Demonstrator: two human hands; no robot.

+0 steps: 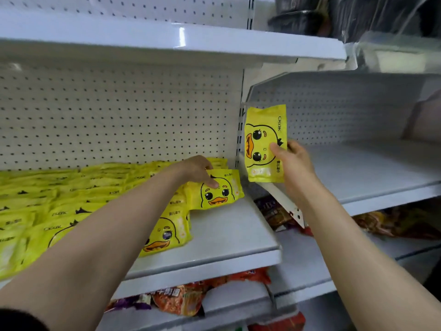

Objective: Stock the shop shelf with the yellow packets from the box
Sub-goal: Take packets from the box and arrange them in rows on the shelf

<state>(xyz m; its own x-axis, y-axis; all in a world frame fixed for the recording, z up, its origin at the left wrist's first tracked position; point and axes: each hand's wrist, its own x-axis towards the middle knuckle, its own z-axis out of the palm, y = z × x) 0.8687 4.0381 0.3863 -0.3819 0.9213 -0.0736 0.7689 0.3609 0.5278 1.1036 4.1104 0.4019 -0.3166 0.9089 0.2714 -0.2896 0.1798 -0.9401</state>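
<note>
Several yellow duck-face packets (71, 201) lie in overlapping rows on the white shelf (229, 235), filling its left and middle. My left hand (198, 169) grips the top of one yellow packet (222, 192) at the right end of the rows, thumb on its front. My right hand (293, 161) holds another yellow packet (262, 144) upright in the air by its right edge, in front of the neighbouring shelf bay. The box is not in view.
The right bay's shelf (370, 173) sits a little higher, its white bracket (284, 201) jutting forward. An upper shelf (167, 41) overhangs. Dark plastic-wrapped goods (334, 17) sit top right. Red and orange snack bags (191, 299) fill the lower shelves.
</note>
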